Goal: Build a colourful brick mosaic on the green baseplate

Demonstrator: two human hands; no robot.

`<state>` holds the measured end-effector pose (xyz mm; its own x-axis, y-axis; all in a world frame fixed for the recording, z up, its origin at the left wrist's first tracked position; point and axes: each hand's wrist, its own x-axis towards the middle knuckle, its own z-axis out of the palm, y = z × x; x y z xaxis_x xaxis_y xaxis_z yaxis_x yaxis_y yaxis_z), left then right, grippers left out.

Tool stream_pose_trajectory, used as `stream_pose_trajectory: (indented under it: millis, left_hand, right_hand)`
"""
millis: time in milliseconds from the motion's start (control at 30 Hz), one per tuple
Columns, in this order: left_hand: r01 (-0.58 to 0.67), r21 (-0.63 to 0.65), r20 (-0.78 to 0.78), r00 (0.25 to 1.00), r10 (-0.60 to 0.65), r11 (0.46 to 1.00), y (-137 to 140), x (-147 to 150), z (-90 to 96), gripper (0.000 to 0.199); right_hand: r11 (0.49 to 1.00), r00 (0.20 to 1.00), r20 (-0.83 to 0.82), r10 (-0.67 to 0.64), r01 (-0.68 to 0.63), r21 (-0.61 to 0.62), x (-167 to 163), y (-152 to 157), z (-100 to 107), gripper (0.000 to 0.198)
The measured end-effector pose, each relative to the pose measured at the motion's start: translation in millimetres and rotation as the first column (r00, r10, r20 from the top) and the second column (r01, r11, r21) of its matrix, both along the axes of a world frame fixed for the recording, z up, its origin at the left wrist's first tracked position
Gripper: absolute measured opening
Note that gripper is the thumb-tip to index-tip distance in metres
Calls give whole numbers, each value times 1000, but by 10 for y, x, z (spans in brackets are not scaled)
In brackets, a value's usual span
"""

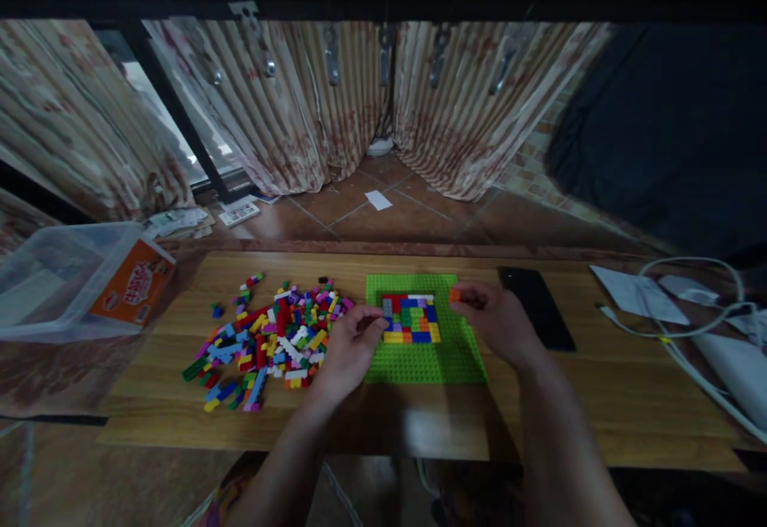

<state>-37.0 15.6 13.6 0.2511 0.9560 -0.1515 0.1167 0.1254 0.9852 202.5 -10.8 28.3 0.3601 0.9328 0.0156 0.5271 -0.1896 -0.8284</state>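
Observation:
A green studded baseplate [395,366] lies on the wooden table, carrying a rectangular patch of joined toy bricks [413,319] in red, blue, yellow, orange, green and white. My right hand [500,323] is over the plate's right edge, thumb and fingers pinching an orange brick [455,295]. At the patch's left edge is my left hand [353,347], its thumb and fingertips drawn together. Whether it grips a brick there I cannot make out. Close to its left spreads a pile of loose bricks [281,331] in many colours.
A black tablet-like slab [535,307] lies right of the plate. Further right are white papers [638,294] and a looped white cable [689,371]. A clear plastic bin [65,279] with an orange label stands off the table's left end. Curtains [288,112] hang beyond.

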Motion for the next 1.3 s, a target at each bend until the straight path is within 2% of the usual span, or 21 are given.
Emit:
stream_pose_trajectory:
  millis: [200,300,467,667,867,1300]
  left_hand:
    - [-8,58,-67,998,12,998,24,47,-2,17]
    - [-2,103,-107,994,13,995,38,51,0,16]
    - [23,134,-111,994,-8,991,55,66,-41,15]
    - [36,162,-129,992,-15,986,71,74,-92,15]
    - [57,173,-152,988,-30,983,60,83,-74,15]
    - [81,204,-166,985,-47,976,63,90,-61,13]
  right_hand:
    - [986,981,157,115,-94,-138,-107,52,-12,21]
    - [974,968,182,171,-139,-177,-137,70,-40,20]
    - [968,962,185,201,-166,-189,-176,84,-85,22]
    - [963,946,248,210,-157,-218,-207,82,-22,24]
    - [954,919,288,268,-210,-216,-194,85,-35,36]
    - [962,953,240,183,-123,-245,-132,133,-78,35]
